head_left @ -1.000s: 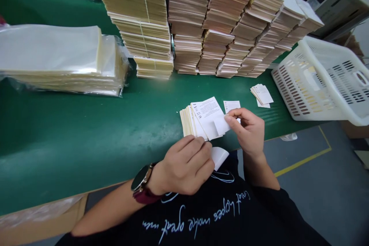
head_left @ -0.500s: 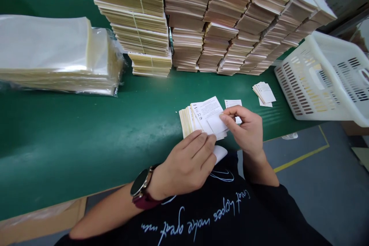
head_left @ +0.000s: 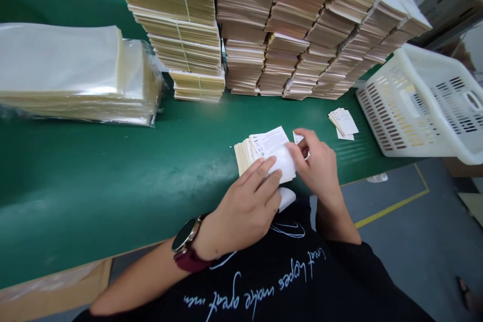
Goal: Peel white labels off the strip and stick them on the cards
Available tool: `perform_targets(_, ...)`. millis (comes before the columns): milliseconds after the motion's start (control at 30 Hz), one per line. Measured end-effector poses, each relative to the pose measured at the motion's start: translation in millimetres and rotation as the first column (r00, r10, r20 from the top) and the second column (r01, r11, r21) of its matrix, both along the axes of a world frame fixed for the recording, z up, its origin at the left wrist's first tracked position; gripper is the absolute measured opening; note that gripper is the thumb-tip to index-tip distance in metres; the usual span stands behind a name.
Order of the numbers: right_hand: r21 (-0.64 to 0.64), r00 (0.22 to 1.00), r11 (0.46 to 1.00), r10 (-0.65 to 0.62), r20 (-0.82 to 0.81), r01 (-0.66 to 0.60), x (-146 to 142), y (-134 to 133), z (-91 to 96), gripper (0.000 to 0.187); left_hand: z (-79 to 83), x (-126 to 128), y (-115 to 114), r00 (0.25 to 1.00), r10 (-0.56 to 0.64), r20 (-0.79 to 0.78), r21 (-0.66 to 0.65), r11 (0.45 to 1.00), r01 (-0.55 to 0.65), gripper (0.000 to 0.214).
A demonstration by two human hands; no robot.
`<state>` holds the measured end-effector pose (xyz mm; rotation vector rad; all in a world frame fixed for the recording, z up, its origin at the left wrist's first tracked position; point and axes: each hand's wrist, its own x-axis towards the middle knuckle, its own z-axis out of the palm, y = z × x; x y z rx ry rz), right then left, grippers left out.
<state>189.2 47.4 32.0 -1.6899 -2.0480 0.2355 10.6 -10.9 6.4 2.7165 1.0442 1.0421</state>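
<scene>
A fanned stack of small white printed leaflets (head_left: 272,141) lies on the green table in front of me. My left hand (head_left: 251,206) rests with bent fingers over the stack's near side, its fingertips on the top sheet. From beneath that hand a curled white paper sheet (head_left: 287,198) sticks out, seemingly held in the palm. My right hand (head_left: 317,163) is at the stack's right edge, thumb and forefinger closed at the corner of a blank-faced leaflet (head_left: 286,162). Partly hidden behind the right fingers lies a single printed leaflet (head_left: 298,137).
A small pile of leaflets (head_left: 344,123) lies to the right, near a white plastic basket (head_left: 392,121). Tall stacks of bundled paper (head_left: 245,60) line the back. Clear plastic-wrapped sheets (head_left: 60,60) lie at left. The green table (head_left: 113,176) ends close to my body.
The blank-faced leaflet has come down flatter on the stack. My right hand has shifted slightly left and up, covering more of the single leaflet. My left fingers have spread a little over the stack.
</scene>
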Motion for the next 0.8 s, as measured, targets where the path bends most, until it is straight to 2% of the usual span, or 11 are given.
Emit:
perform_targets(100, -0.137, 0.974, 0.986, 0.062, -0.22, -0.094, 2.1, 3.3, 0.3, 0.016, 0.0, 1.2, 0.7, 0.999, 0.012, -0.03, -0.068, 0.998, -0.014, 0.007)
perform_targets(233, -0.167, 0.857, 0.975, 0.039, -0.513, -0.144, 4.2, 9.1, -6.1, 0.02, -0.2, 0.8, 1.3, 1.0, 0.001, -0.024, -0.059, 0.998, -0.003, 0.006)
perform_targets(300, -0.19, 0.811, 0.965, 0.037, -0.583, -0.181, 5.7, 11.6, -9.6, 0.022, -0.3, -0.2, 1.4, 1.0, -0.015, 0.001, -0.035, 0.999, 0.015, 0.006)
perform_targets(400, -0.164, 0.836, 0.972, 0.054, -0.546, -0.17, 6.1, 11.3, -10.8, 0.02, -0.7, -0.8, 1.2, 1.0, -0.02, 0.01, -0.002, 1.0, 0.02, 0.009)
perform_targets(533, 0.029, 0.911, 0.992, 0.122, -0.393, -0.12, 6.4, 6.3, -8.8, 0.014, -1.7, 0.3, 1.9, 0.999, -0.01, 0.039, 0.015, 1.0, 0.01, 0.008)
perform_targets(633, 0.159, 0.898, 0.987, 0.052, -0.436, 0.021, 16.6, 5.2, -9.3, 0.014, -2.3, 0.9, 3.2, 0.994, -0.022, 0.106, 0.016, 1.0, 0.021, 0.006)
perform_targets(700, 0.143, 0.863, 0.985, -0.012, -0.506, 0.097, 26.7, 6.3, -10.4, 0.016, -2.6, 0.9, 3.9, 0.988, -0.026, 0.15, 0.028, 0.999, 0.022, 0.006)
perform_targets(800, -0.017, 0.83, 1.0, -0.026, -0.557, 0.02, 34.6, 8.2, -11.3, 0.016, -3.3, 0.8, 4.2, 0.987, -0.02, 0.157, 0.051, 0.999, 0.012, 0.006)
